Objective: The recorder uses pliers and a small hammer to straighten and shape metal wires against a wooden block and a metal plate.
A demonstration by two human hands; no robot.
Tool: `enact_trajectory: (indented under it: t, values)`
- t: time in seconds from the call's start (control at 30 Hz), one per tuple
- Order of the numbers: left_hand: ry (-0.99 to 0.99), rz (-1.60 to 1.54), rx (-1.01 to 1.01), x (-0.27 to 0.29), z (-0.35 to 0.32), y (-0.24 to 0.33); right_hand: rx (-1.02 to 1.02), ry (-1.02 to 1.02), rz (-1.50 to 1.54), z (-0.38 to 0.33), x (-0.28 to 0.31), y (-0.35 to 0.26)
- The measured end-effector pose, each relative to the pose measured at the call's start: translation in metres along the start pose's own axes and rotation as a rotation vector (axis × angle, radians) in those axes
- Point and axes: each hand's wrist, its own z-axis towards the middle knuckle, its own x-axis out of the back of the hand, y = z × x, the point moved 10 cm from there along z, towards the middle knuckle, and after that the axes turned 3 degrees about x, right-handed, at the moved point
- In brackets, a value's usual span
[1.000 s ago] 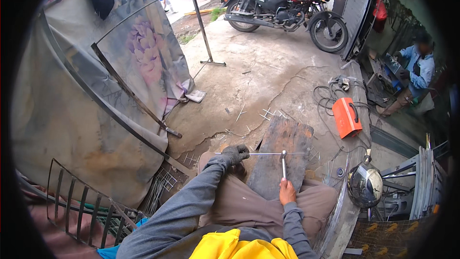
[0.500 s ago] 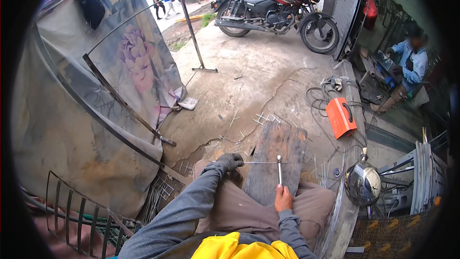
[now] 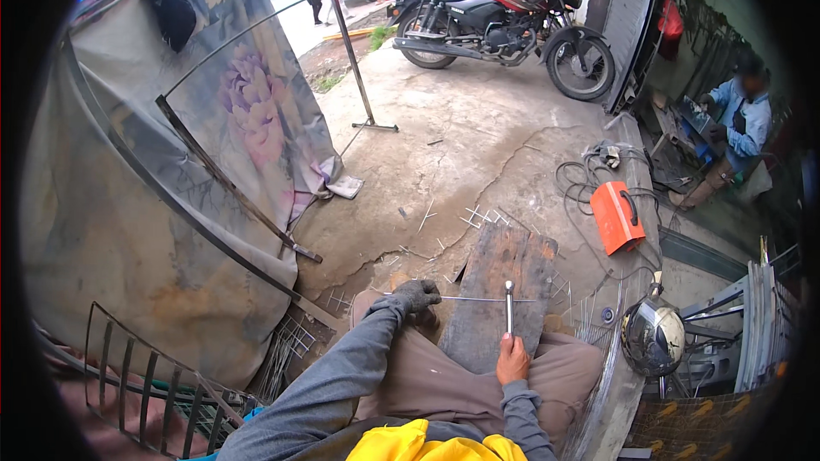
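Observation:
My left hand, in a dark glove, grips one end of a thin metal rod and holds it flat across a worn wooden plank. The bare right hand holds a hammer by its handle. The hammer head rests on or just above the rod, over the plank. That plank lies on the ground in front of my knees, which are in brown trousers.
Short wire pieces lie scattered on the concrete. An orange welding machine with cables sits to the right, a shiny helmet below it. A draped metal frame stands left. A motorcycle is parked behind. A person sits at the far right.
The view has shifted a little. Both hands keep their hold, and the hammer stays over the rod on the plank.

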Motion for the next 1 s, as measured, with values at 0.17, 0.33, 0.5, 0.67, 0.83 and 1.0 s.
enact_trajectory:
  t: [0.17,0.33,0.5,0.67,0.83,1.0]
  values:
    - [0.004,0.039,-0.006,0.003,-0.003,0.006,-0.071,-0.04,-0.075,0.0,0.001,0.005]
    - [-0.002,0.026,0.043,0.0,-0.001,-0.002,-0.037,0.01,-0.038,0.0,0.003,0.008]
    - [0.014,0.061,0.024,-0.002,0.005,-0.009,-0.049,0.011,-0.057,0.002,0.002,0.015]
    - [-0.008,0.025,0.022,-0.008,0.003,-0.007,-0.072,0.028,-0.007,-0.009,0.009,0.019]
    - [0.026,0.087,0.068,0.001,-0.002,-0.003,-0.043,-0.036,-0.08,-0.009,-0.001,0.018]
    - [0.047,0.066,0.052,0.003,0.001,-0.004,-0.039,-0.005,-0.066,-0.009,0.001,0.015]
